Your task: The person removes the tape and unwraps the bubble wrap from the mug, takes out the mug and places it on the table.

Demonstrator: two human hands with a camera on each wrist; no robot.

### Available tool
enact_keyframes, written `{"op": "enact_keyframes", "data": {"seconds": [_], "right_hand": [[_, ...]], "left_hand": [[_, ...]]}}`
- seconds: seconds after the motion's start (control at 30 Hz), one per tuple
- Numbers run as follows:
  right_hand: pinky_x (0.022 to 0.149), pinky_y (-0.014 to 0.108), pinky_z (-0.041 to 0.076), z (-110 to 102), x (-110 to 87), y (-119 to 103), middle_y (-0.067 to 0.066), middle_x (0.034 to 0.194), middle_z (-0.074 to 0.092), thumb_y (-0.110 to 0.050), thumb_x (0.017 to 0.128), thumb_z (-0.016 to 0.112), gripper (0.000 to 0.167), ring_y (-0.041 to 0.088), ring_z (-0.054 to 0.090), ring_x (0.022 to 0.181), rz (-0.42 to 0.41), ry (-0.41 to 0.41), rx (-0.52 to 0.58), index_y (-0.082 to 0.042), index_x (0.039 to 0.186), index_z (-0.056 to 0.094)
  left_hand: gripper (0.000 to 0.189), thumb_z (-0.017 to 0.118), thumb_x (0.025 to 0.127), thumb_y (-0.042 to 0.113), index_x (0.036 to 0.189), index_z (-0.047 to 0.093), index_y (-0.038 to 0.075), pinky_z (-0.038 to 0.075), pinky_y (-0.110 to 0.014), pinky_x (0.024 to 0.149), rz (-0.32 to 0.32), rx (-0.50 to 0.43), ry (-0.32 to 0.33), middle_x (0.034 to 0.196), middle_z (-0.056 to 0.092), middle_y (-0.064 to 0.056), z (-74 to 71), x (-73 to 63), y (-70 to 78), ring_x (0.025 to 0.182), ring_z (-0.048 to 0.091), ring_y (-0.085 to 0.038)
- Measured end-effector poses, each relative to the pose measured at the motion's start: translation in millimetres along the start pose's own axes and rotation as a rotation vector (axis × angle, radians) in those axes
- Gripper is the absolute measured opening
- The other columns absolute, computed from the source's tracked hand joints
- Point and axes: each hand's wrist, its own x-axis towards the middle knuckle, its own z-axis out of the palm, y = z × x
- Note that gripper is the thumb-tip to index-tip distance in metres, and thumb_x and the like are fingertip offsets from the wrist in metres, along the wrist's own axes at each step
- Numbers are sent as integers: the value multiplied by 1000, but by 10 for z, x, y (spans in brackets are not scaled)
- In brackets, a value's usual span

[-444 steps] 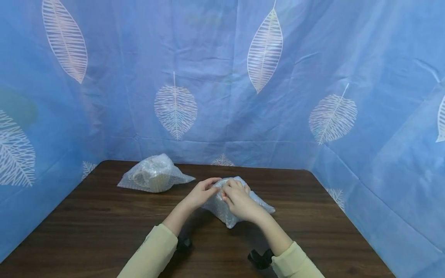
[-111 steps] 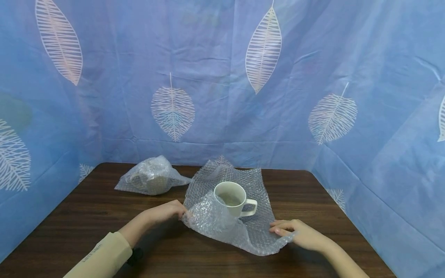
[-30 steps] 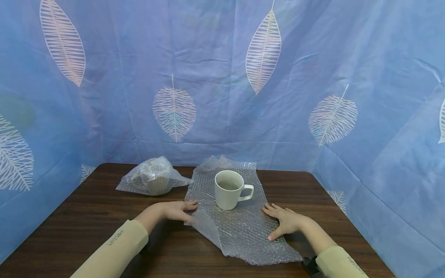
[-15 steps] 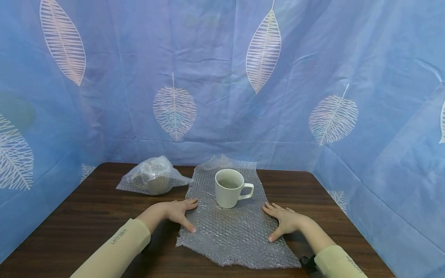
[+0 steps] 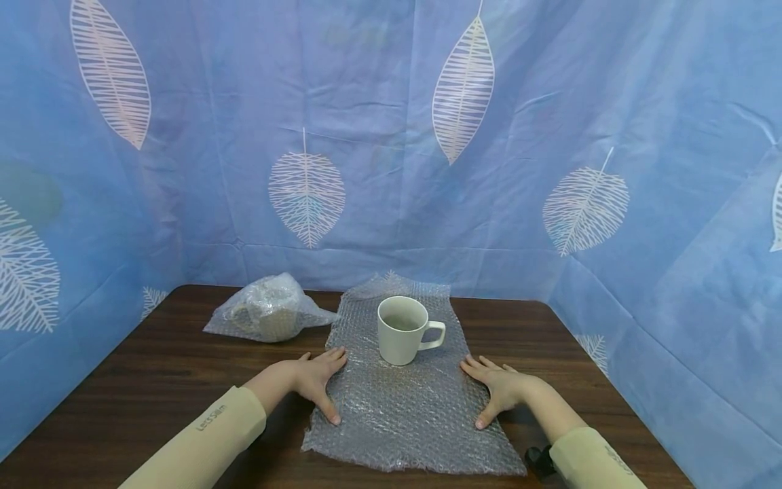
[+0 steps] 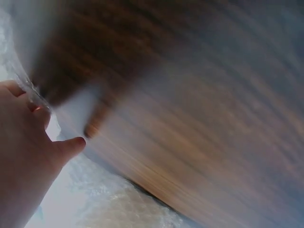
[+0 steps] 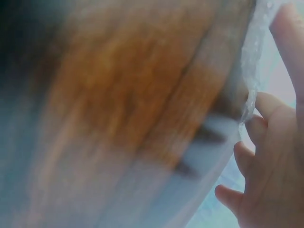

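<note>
A white mug stands upright on a spread sheet of bubble wrap, its handle turned to the right. My left hand rests on the sheet's left edge with the fingers and thumb spread. On the opposite edge lies my right hand, its fingers likewise spread and straight. Neither hand touches the mug. Both wrist views show the hands at the edge of the plastic, with the left hand and the right hand partly cut off by the frame.
A bubble-wrapped bundle sits at the back left, its tail touching or close to the sheet; a cup-like shape shows through. The dark wooden table is bordered by blue leaf-print curtains. A black wrist device shows at the right sleeve.
Earlier the mug was inside the wrap, then the sheet was opened around it. Over the last second the folded front-left corner was flattened and my left thumb moved toward me. The right hand barely moved.
</note>
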Motion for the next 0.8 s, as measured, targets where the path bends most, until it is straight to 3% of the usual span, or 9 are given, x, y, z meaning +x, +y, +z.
{"op": "enact_keyframes", "data": {"seconds": [0.33, 0.8], "right_hand": [[104, 68, 5, -46, 15, -26, 18, 157, 15, -50, 63, 84, 117, 42, 7, 141, 37, -18, -30, -5, 152, 23], [106, 66, 4, -55, 32, -151, 14, 156, 21, -47, 59, 86, 115, 39, 10, 142, 137, -7, -85, -8, 151, 28]], "left_hand": [[124, 82, 65, 58, 153, 15, 3, 2, -62, 108, -37, 54, -22, 159, 3, -14, 3, -20, 94, 145, 1, -28], [125, 81, 63, 60, 153, 16, 2, 7, -60, 109, -89, 113, -30, 159, 4, -15, 30, 4, 156, 145, 1, -28]]}}
